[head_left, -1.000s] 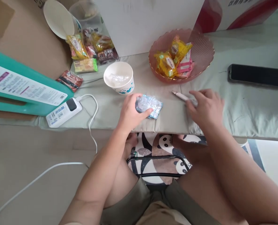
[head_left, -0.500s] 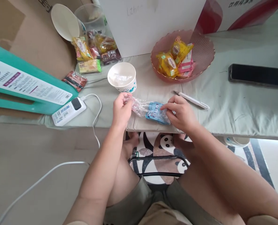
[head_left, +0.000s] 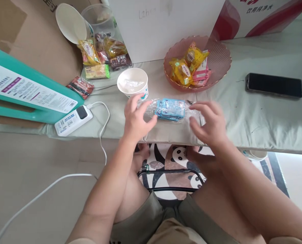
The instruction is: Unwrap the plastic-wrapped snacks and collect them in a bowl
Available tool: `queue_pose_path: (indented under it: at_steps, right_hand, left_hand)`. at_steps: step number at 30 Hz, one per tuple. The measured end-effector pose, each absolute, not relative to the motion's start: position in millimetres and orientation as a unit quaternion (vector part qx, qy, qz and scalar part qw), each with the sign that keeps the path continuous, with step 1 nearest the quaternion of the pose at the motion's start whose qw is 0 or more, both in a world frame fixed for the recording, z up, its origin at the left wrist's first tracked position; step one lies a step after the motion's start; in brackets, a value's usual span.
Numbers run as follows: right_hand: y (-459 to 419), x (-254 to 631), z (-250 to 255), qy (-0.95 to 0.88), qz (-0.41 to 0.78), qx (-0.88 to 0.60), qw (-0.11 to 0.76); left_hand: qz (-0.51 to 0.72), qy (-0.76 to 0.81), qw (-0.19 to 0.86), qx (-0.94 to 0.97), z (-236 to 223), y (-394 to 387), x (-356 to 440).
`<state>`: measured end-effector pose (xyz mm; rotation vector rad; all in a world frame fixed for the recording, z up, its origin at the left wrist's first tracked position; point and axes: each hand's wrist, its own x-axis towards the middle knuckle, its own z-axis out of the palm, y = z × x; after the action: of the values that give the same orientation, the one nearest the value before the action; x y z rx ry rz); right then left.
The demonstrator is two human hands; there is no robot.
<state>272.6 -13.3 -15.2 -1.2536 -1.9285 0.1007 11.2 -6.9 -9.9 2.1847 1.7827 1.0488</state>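
Observation:
Blue printed packets (head_left: 170, 109) lie in a clear plastic wrapper (head_left: 189, 118) on the cloth-covered table, close to its front edge. My left hand (head_left: 137, 118) is at the wrapper's left end, thumb and fingers spread apart. On the other side, my right hand (head_left: 209, 122) has its fingers parted around the wrapper's right end; whether the fingertips touch the plastic is unclear. Just beyond my left hand stands a white paper cup (head_left: 133, 83) with crumpled clear plastic inside. A pen lies mostly hidden behind my right hand.
A pink scalloped bowl (head_left: 223, 64) holds yellow and pink wrapped snacks. To the right lies a black phone (head_left: 274, 85). On the left are a green jug (head_left: 36, 91), a white power strip (head_left: 74, 120) with a cable, and several packaged snacks (head_left: 97, 71). Boxes (head_left: 163, 30) stand behind.
Both hands have let go and opened around the wrapper. The blue packets now lie flatter and slightly farther from the edge. My right hand has moved right, covering the pen.

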Motion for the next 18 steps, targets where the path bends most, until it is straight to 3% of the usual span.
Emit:
queue_pose_path:
  at_steps: [4, 12, 15, 18]
  right_hand:
    - [-13.5, 253.9, -21.3, -0.817, -0.013, -0.462, 0.345]
    - [-27.2, 258.5, -10.0, -0.811, -0.023, -0.469, 0.349]
    - [-34.2, 258.7, -5.2, -0.761, -0.040, -0.524, 0.379]
    - [-40.6, 250.0, -3.5, -0.774, 0.013, -0.484, 0.409]
  left_hand:
    - [0.303, 0.560, 0.039, 0.770, -9.9, -9.8, 28.4]
    - [0.372, 0.497, 0.077, 0.780, 6.7, -27.0, 23.0]
    - [0.380, 0.523, 0.089, 0.758, 10.4, -31.4, 22.5]
    - [0.390, 0.561, 0.095, 0.724, 12.1, -28.9, 23.6]
